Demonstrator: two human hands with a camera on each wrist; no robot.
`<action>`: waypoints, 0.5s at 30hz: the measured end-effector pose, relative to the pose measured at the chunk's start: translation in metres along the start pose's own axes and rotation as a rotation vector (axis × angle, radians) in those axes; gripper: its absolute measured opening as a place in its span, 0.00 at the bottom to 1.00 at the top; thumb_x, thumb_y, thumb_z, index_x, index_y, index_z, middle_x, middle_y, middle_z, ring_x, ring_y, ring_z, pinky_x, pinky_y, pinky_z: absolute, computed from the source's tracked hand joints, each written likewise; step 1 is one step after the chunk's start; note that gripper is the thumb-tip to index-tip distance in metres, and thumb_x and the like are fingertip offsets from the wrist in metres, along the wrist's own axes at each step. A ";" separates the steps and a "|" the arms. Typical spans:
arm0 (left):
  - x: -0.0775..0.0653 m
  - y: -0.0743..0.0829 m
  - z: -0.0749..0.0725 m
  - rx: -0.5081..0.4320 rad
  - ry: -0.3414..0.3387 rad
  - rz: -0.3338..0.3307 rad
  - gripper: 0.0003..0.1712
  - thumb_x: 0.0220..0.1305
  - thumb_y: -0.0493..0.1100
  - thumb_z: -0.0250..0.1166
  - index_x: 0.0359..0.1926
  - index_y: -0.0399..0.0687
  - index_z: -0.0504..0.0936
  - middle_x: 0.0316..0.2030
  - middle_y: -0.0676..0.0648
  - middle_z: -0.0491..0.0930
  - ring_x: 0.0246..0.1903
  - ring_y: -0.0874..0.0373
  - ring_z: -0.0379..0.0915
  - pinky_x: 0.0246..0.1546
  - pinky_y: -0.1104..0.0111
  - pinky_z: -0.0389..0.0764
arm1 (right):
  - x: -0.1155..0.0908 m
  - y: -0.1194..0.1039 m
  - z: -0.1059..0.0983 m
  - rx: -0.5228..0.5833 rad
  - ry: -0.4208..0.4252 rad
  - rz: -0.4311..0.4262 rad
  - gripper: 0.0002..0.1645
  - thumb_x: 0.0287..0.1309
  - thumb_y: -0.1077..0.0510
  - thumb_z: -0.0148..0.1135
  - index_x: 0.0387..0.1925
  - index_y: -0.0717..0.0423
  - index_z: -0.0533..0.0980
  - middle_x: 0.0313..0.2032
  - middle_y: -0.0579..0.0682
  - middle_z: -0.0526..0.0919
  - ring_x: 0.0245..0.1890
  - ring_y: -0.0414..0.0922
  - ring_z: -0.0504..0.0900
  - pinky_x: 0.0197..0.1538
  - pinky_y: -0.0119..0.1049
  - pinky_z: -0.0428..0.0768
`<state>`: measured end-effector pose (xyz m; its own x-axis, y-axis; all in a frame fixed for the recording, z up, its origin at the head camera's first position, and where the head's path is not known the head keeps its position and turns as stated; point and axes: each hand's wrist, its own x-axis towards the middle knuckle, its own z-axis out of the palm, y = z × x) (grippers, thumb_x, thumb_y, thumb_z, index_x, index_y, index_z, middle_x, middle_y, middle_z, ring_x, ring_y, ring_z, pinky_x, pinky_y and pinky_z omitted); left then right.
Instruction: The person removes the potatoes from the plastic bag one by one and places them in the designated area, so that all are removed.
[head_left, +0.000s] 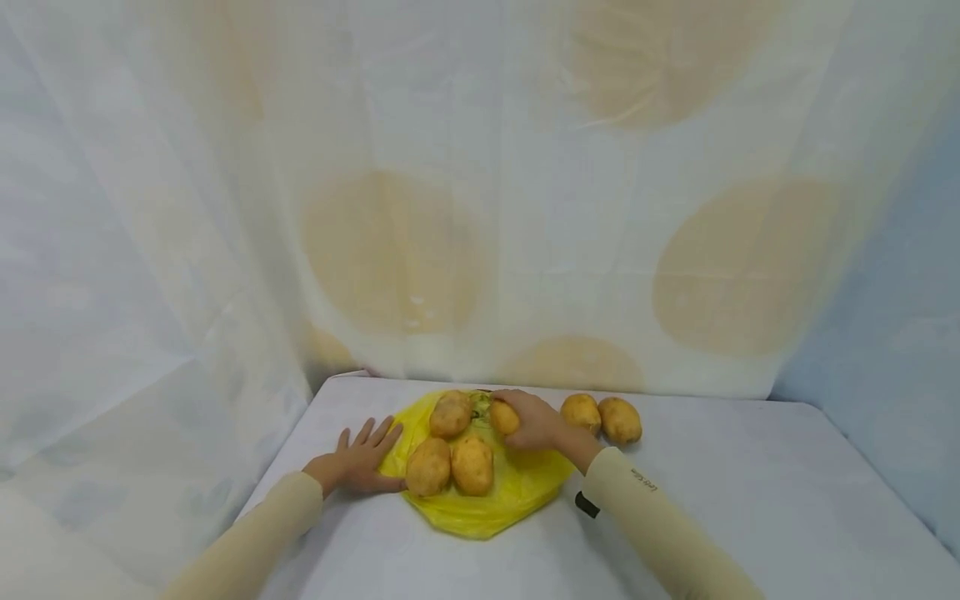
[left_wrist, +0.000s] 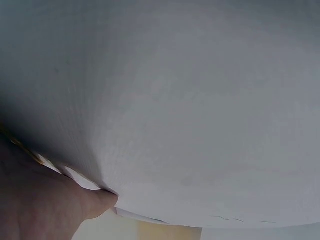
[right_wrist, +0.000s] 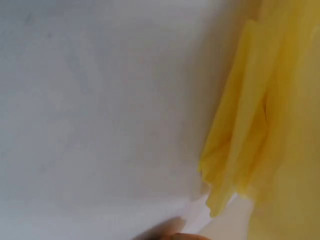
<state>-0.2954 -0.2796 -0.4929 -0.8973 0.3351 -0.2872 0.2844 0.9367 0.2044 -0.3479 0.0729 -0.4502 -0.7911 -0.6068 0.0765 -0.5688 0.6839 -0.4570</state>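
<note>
One rounded tan potato (head_left: pixel 504 417) is partly hiding behind the right hand (head_left: pixel 536 423), which is gripping it over the crumpled yellow plastic bag (head_left: pixel 519 493). The left hand (head_left: pixel 366 467), fingers wide apart, is touching the bag's left edge. Three potatoes (head_left: pixel 472 467) are lying on it; the right-wrist view is showing its folds closely.

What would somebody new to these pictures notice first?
The bright yellow bag lying on the white table would likely catch the eye first, with three potatoes resting on it and a fourth in the right hand. Two more potatoes sit to the bag's right. Behind the table, large tan circles stand out on the pale curtain.
</note>
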 end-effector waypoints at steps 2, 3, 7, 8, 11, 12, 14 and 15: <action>-0.001 0.001 -0.002 0.012 0.008 -0.001 0.67 0.53 0.83 0.53 0.79 0.48 0.43 0.79 0.41 0.36 0.77 0.35 0.30 0.68 0.31 0.30 | 0.001 0.001 -0.006 0.011 0.011 0.000 0.46 0.49 0.59 0.69 0.71 0.52 0.64 0.68 0.54 0.71 0.67 0.54 0.70 0.67 0.52 0.70; -0.001 0.001 -0.003 0.016 0.009 -0.004 0.66 0.53 0.83 0.54 0.79 0.48 0.43 0.79 0.41 0.36 0.77 0.35 0.30 0.68 0.31 0.31 | 0.001 0.001 -0.008 0.024 0.014 -0.001 0.45 0.49 0.59 0.69 0.71 0.52 0.64 0.68 0.53 0.71 0.67 0.54 0.70 0.67 0.52 0.71; -0.003 0.004 -0.008 0.030 0.012 -0.017 0.65 0.53 0.81 0.56 0.79 0.50 0.44 0.79 0.42 0.37 0.77 0.35 0.32 0.68 0.31 0.34 | -0.003 0.005 -0.017 0.060 0.021 0.004 0.45 0.50 0.58 0.70 0.71 0.49 0.65 0.68 0.51 0.72 0.64 0.52 0.74 0.62 0.51 0.75; -0.003 0.004 -0.008 0.032 0.009 -0.019 0.65 0.53 0.81 0.56 0.79 0.51 0.44 0.79 0.42 0.37 0.77 0.35 0.33 0.68 0.31 0.34 | -0.005 0.007 -0.019 0.069 0.026 0.012 0.45 0.50 0.58 0.71 0.71 0.49 0.65 0.67 0.51 0.72 0.62 0.51 0.75 0.59 0.50 0.76; -0.002 0.006 -0.007 0.026 0.004 -0.017 0.65 0.53 0.81 0.57 0.79 0.50 0.44 0.79 0.42 0.37 0.77 0.35 0.33 0.68 0.31 0.34 | -0.012 0.009 -0.022 0.123 0.034 0.054 0.46 0.51 0.58 0.71 0.72 0.46 0.64 0.68 0.49 0.72 0.61 0.49 0.76 0.57 0.48 0.77; -0.002 0.005 -0.007 0.025 -0.001 -0.017 0.65 0.53 0.81 0.57 0.79 0.50 0.44 0.79 0.42 0.37 0.77 0.35 0.32 0.68 0.31 0.33 | -0.015 0.009 -0.024 0.147 0.034 0.068 0.46 0.51 0.58 0.71 0.72 0.46 0.63 0.69 0.49 0.70 0.62 0.49 0.75 0.58 0.48 0.77; -0.001 0.005 -0.007 0.014 -0.016 -0.018 0.66 0.52 0.82 0.56 0.79 0.49 0.43 0.79 0.41 0.36 0.77 0.34 0.31 0.68 0.31 0.31 | -0.020 0.007 -0.028 0.185 0.033 0.087 0.47 0.52 0.58 0.71 0.72 0.45 0.62 0.69 0.48 0.69 0.64 0.48 0.73 0.62 0.49 0.75; -0.001 0.005 -0.007 0.013 -0.022 -0.019 0.67 0.52 0.82 0.56 0.79 0.49 0.43 0.79 0.41 0.36 0.77 0.34 0.31 0.68 0.31 0.30 | -0.022 0.005 -0.030 0.198 0.033 0.089 0.46 0.53 0.58 0.70 0.72 0.45 0.62 0.70 0.48 0.68 0.65 0.49 0.71 0.64 0.50 0.73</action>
<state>-0.2956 -0.2763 -0.4848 -0.8951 0.3193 -0.3112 0.2720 0.9441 0.1863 -0.3406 0.1022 -0.4274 -0.8452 -0.5315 0.0559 -0.4437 0.6396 -0.6277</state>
